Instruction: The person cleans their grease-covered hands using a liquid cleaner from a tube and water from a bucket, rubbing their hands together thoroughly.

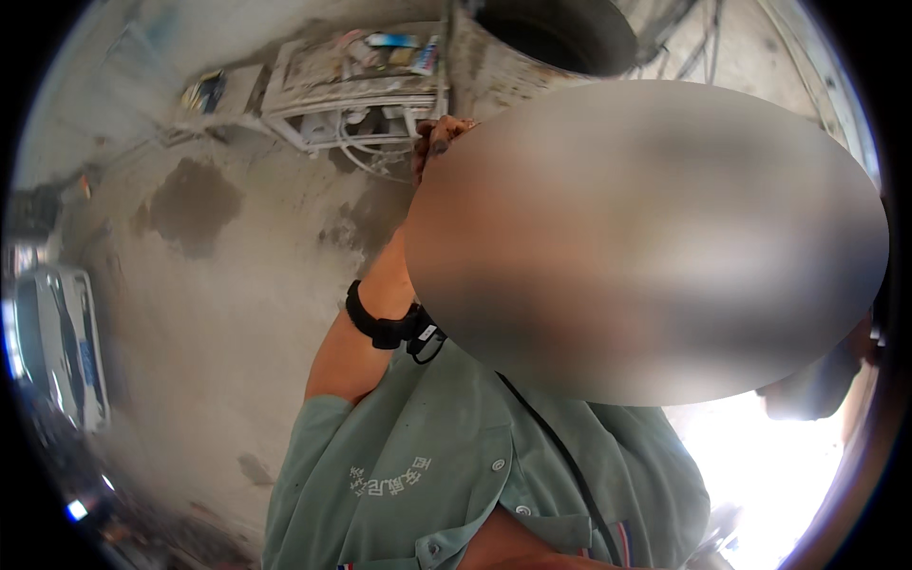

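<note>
My left hand (439, 142) is raised near the top middle, its grimy fingers curled, partly hidden by a large blurred oval (646, 237); what it holds, if anything, I cannot make out. A black strap with a small device (385, 323) circles my left forearm. Just beyond that hand are a cluttered low stand (299, 81) and a large round metal container (551, 38). I do not see my right hand; the blurred area covers much of the right side. My green shirt (399, 427) fills the lower middle, with a black cord across it.
A smaller shelf (242, 95) stands left of the stand, above a stained concrete floor (209, 323). A car (57, 342) shows at the far left. Bright light (760, 475) comes in at the lower right, below a dark object (812, 389).
</note>
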Motion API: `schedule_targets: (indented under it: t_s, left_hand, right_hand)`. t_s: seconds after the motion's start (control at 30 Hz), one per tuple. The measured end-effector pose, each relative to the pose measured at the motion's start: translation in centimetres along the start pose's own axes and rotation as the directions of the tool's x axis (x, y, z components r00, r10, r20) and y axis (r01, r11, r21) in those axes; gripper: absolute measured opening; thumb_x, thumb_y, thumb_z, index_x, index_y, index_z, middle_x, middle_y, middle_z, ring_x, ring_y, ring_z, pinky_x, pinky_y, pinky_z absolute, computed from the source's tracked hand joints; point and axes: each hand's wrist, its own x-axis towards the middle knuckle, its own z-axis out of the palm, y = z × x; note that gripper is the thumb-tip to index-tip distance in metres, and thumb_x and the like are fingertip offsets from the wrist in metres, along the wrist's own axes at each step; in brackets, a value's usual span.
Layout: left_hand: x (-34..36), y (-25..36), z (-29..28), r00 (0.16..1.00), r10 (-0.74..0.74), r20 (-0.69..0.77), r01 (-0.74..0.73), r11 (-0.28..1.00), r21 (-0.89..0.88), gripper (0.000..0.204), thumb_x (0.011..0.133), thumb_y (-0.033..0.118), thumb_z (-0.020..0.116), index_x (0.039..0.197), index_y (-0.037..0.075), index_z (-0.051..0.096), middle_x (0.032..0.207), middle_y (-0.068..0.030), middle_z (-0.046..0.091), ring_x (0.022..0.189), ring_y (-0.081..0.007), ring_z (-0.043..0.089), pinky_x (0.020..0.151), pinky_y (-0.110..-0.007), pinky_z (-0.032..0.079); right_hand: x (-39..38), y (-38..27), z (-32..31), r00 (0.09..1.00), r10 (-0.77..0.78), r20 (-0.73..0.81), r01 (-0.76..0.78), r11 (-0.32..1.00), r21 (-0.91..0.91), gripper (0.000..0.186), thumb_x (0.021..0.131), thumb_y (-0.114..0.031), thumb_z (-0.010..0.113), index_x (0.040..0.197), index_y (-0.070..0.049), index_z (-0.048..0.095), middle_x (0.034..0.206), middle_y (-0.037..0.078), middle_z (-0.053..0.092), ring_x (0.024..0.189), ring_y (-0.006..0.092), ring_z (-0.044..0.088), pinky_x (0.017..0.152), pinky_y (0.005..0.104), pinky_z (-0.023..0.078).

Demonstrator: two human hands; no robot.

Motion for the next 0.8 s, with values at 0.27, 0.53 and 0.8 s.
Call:
schedule_targets:
  t_s: [0.27, 0.53, 0.8]
  left_hand:
    - [-5.4, 0.9, -15.2, 0.970, -0.092, -0.224, 0.078, 0.994, -0.070, 0.030, 0.061, 0.010, 0.081, 0.061, 0.005, 0.052, 0.070, -0.0013, 0.057, 0.073, -0.0161, 0.050, 0.098, -0.036, 0.034]
    - [-8.8, 4.9, -27.6, 0.905, -0.068, -0.419, 0.075, 0.997, 0.001, 0.030, 0.059, 0.013, 0.085, 0.071, 0.006, 0.059, 0.077, -0.0030, 0.061, 0.078, -0.0164, 0.053, 0.098, -0.035, 0.036]
    - [-11.6, 5.1, -36.8, 0.740, -0.122, -0.662, 0.209, 0.976, 0.055, 0.034, 0.063, 0.012, 0.082, 0.089, 0.006, 0.061, 0.104, -0.0094, 0.065, 0.093, -0.0222, 0.055, 0.094, -0.038, 0.042]
  right_hand:
    - [-2.7, 11.8, 4.5, 0.812, 0.442, 0.381, -0.191, 0.818, -0.542, 0.021, 0.082, -0.015, 0.071, 0.091, -0.005, 0.056, 0.098, 0.008, 0.049, 0.090, 0.0211, 0.047, 0.087, 0.0333, 0.040]
    - [-4.4, 22.3, 9.9, 0.610, 0.685, 0.398, -0.462, 0.716, -0.524, 0.023, 0.082, -0.020, 0.070, 0.094, -0.005, 0.058, 0.100, 0.007, 0.052, 0.092, 0.0219, 0.050, 0.085, 0.0360, 0.043]
    - [-6.8, 34.5, 12.9, 0.336, 0.897, 0.286, -0.865, 0.414, -0.283, 0.025, 0.087, -0.030, 0.065, 0.094, -0.008, 0.056, 0.097, 0.006, 0.055, 0.090, 0.0220, 0.054, 0.082, 0.0373, 0.046]
